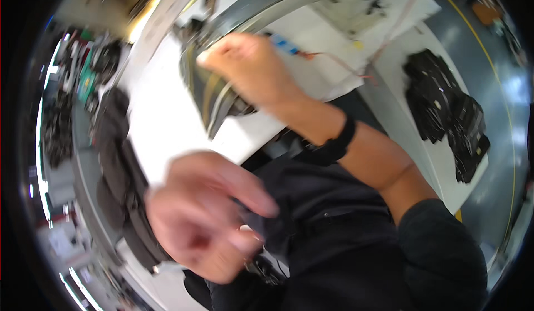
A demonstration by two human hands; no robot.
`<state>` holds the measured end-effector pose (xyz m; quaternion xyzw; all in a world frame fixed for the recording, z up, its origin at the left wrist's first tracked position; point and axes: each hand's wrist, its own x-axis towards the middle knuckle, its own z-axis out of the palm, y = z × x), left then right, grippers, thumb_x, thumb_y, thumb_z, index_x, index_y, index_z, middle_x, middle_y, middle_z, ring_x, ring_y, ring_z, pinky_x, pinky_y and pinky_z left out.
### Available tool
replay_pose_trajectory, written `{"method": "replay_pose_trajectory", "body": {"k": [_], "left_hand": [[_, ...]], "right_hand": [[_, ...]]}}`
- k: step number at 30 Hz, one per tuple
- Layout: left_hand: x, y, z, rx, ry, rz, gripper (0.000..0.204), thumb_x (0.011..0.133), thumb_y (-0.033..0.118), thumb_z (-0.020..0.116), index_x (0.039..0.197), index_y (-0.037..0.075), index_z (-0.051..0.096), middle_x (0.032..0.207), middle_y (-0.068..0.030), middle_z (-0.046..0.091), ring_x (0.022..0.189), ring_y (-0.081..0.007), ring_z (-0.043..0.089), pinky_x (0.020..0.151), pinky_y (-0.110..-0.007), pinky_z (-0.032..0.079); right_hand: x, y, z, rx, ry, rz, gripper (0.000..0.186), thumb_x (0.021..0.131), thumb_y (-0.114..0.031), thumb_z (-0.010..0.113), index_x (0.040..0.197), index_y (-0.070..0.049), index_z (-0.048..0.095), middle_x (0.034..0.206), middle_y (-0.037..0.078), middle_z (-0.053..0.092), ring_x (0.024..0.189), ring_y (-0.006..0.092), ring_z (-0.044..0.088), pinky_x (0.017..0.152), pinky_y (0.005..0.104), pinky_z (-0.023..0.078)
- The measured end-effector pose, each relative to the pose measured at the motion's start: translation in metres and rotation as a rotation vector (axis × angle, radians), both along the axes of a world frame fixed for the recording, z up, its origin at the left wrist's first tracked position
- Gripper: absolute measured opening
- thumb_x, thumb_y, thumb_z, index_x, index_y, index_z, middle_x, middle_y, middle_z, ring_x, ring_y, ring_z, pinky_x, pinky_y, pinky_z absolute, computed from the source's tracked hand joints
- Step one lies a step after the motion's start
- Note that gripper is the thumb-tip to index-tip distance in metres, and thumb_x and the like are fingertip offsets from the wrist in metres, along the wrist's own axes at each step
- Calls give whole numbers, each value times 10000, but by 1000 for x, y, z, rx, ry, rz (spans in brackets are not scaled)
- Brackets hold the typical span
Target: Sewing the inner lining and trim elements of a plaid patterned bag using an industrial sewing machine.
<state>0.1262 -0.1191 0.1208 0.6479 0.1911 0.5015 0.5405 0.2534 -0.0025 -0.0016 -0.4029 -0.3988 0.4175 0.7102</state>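
My right hand [239,60], with a black band on its wrist, is closed, fingers curled in. Whatever it may hold is hidden. Directly below and beside it is a dark olive, pointed piece [203,91] with yellowish and pale stripes, blurred; I cannot tell whether the hand grips it. This piece is over the white tabletop [156,105]. Nearer to me, my left hand [206,211] is raised in front of my dark clothing and smeared by motion. Its thumb and a finger are apart, and nothing shows between them.
A grey machine arm [261,5] crosses behind my right hand. Along the left table edge lie dark brown folded pieces [117,155]. Black pieces [445,110] are stacked on the right-hand surface. A blue object [283,44] and a reddish cord [339,60] lie beyond my right wrist.
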Motion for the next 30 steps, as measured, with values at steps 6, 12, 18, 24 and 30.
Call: {"method": "replay_pose_trajectory", "body": {"k": [6,12,18,24,30], "left_hand": [[59,-58,-12,261,-567,30,51,874,18,724,842,40,757,925,-111,756,716,-217,631,579,-285,511],[2,8,-18,497,310,318,138,942,-67,639,1057,-14,693,1206,-158,695,1022,-254,672,873,-375,551],[6,74,-72,809,865,442,533,841,-121,685,1347,46,681,1368,-169,654,1245,-345,648,1043,-421,544],[10,82,-81,830,743,527,398,898,-101,687,1273,24,732,1213,-168,720,1065,-302,724,938,-388,581],[19,90,-77,727,643,660,207,900,-33,793,1101,16,803,1004,-119,745,904,-229,704,817,-332,562]], "right_hand": [[41,-44,5,-114,92,181,267,1044,-291,700,1064,-33,768,838,-13,710,611,46,575,549,209,441],[50,-49,-1,-125,-60,152,241,1050,-270,671,997,-56,769,769,-42,643,647,40,542,578,204,413],[51,-58,-1,-56,-45,189,268,1026,-200,653,1131,9,784,844,-7,701,775,51,623,674,228,481],[50,-66,4,-34,-107,274,369,965,-45,613,1322,13,685,1081,15,717,974,86,633,865,261,509],[30,-60,9,-24,-269,-24,351,949,-18,656,1297,9,689,1014,32,703,927,104,631,857,300,524]]}}
